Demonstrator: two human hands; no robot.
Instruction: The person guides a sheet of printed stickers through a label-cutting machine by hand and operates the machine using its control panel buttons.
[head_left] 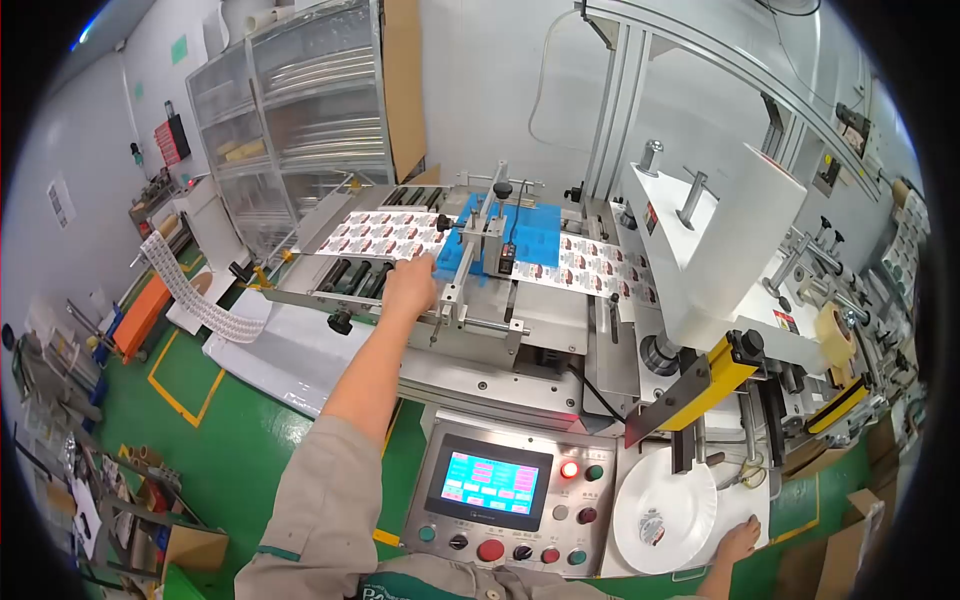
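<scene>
My left hand [410, 287] reaches over the machine bed, its bent fingers closed at the near edge of a printed label strip [375, 233]. The strip runs flat across the bed, passes by a blue sheet [537, 232] under a clamp-mounted sensor [495, 245], and comes out on the right. My right hand [738, 540] rests low at the right on a white board, fingers apart and holding nothing. Beside it lies a white plate [690, 497] with a small round printed label [652, 528] on it.
A control panel with a lit touchscreen [490, 482] and several buttons sits in front of me. A large white film roll [745, 240] and a yellow bracket [722, 370] stand at the right. Another label strip [185, 290] hangs in a curve at the left. Wrapped shelving [290, 100] stands behind.
</scene>
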